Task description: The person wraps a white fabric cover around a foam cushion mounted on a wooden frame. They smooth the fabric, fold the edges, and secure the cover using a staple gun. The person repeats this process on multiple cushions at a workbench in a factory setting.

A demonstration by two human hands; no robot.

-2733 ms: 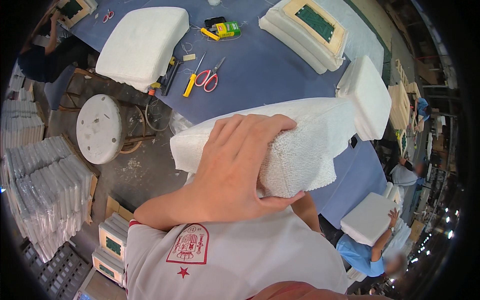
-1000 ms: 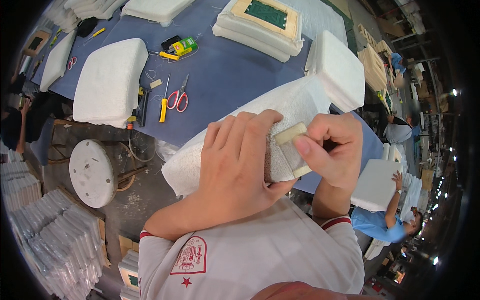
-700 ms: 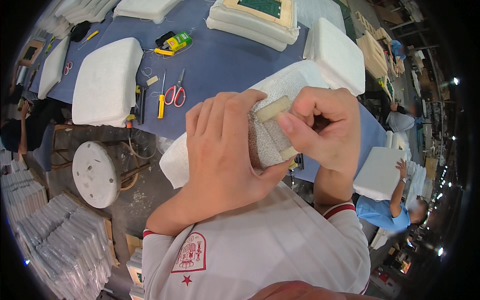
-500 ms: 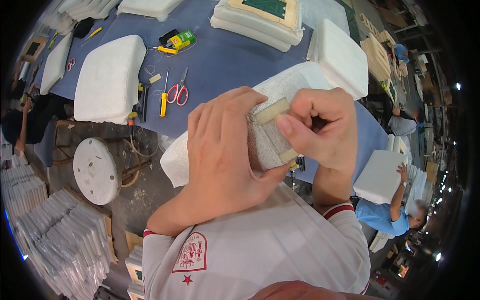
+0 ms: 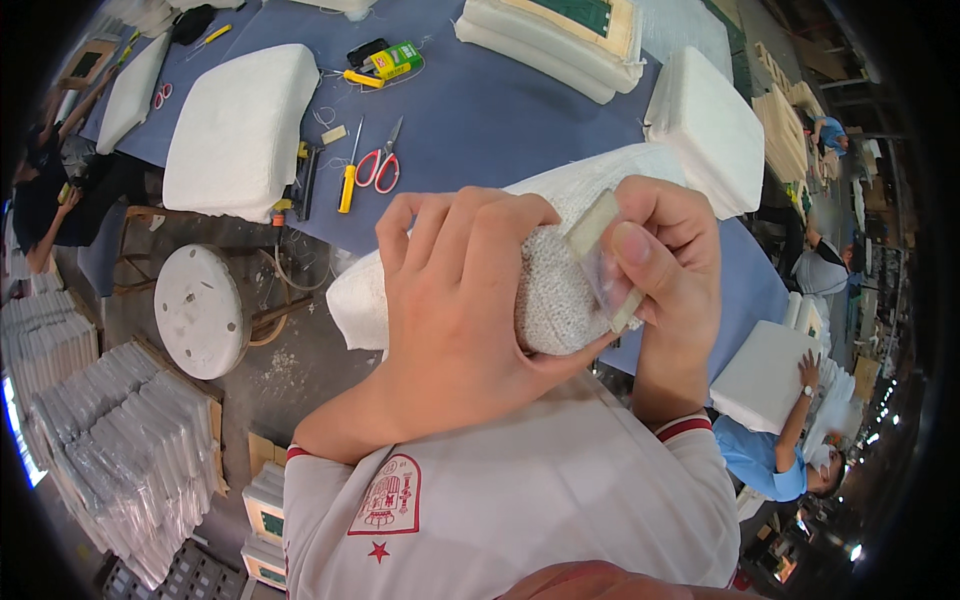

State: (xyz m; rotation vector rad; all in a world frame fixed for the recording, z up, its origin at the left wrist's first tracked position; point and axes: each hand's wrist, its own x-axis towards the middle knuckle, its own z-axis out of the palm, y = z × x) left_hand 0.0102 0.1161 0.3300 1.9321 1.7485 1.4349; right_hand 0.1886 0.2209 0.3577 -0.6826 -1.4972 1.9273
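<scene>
A: What do the hands hold?

B: The left hand grips the near end of a white cushion, fingers curled together over its knitted cover. The right hand pinches a small flat strip between thumb and fingers, pressed against that same end

A: Where is the cushion?

B: Lifted close to the chest, its far end reaching toward the blue table

A: And on the table?

B: To the left lies another white pad. Just right of it are red scissors and a yellow cutter. Farther off sit a green box and a stack of pads, with one more pad at the right edge

A: Anything off the table?

B: A round white stool stands on the floor to the left, with wrapped bundles nearer. A person in blue handles a white pad at the near right, and another person sits far left
</scene>
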